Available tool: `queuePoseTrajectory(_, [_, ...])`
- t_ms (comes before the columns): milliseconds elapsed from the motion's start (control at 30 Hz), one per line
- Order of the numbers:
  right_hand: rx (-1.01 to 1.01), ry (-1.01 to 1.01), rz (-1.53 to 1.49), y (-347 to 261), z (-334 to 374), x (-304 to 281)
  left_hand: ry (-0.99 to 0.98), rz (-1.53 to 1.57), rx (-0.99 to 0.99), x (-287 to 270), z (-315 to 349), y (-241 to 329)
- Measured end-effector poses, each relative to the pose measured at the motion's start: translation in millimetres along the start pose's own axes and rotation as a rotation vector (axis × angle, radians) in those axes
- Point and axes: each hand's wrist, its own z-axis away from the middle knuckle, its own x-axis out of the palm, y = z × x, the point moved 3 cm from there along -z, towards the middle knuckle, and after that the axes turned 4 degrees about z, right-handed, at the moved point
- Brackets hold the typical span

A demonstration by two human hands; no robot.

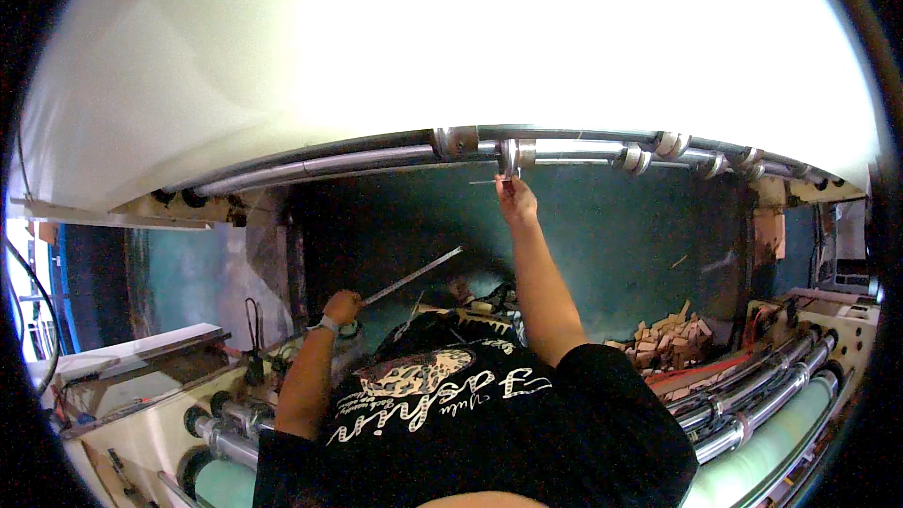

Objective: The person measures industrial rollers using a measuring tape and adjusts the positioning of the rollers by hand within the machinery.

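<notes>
My left hand point(342, 307), low and left of the middle, is closed around one end of a long, thin metal ruler point(414, 275). The ruler slants up to the right, its far end free in the air. Stretched out ahead, my right hand point(516, 199) pinches a thin metal hex key point(483, 182) just under a collar point(510, 158) on the lower steel shaft point(376, 159). Whether the key sits in the collar is hidden by my fingers. Another ring-shaped collar point(461, 141) is on the shafts just to the left.
A broad white sheet point(451, 38) spans the far side above the shafts. More collars point(636, 161) sit to the right. Brown cardboard scraps point(673, 339) are heaped at lower right, near rollers point(752, 425). A machine frame point(141, 414) with rollers stands at lower left.
</notes>
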Motion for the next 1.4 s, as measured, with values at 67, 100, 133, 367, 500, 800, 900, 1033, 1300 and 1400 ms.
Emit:
queuePoseTrajectory(67, [-0.063,-0.032,0.061,3,3,1,0.013,0.042,0.063,20,-2,-11])
queuePoseTrajectory(100, [-0.067,-0.078,0.095,4,7,1,0.000,0.038,0.081,24,-1,-14])
queuePoseTrajectory(133, [-0.086,-0.119,0.127,-1,9,0,-0.015,-0.092,0.123,0,5,17])
queuePoseTrajectory(367, [-0.169,-0.028,0.530,-16,16,7,-0.005,-0.033,0.096,11,2,5])
queuePoseTrajectory(500, [-0.257,-0.099,0.514,-23,15,5,-0.147,0.157,-0.117,3,-8,6])
queuePoseTrajectory(800, [-0.093,-0.068,0.091,4,29,23,-0.042,-0.040,0.111,9,-2,1])
queuePoseTrajectory(900, [-0.135,-0.048,0.103,6,21,14,-0.073,-0.109,0.075,-12,0,20])
queuePoseTrajectory(1033, [-0.252,0.099,-0.336,32,5,35,-0.032,-0.054,0.059,-29,3,40])
queuePoseTrajectory(1300, [-0.127,-0.070,-0.103,70,24,108,-0.148,0.235,-0.055,10,-2,-23])
queuePoseTrajectory(1400, [-0.262,-0.164,-0.209,84,28,117,-0.016,0.004,0.007,-37,18,24])
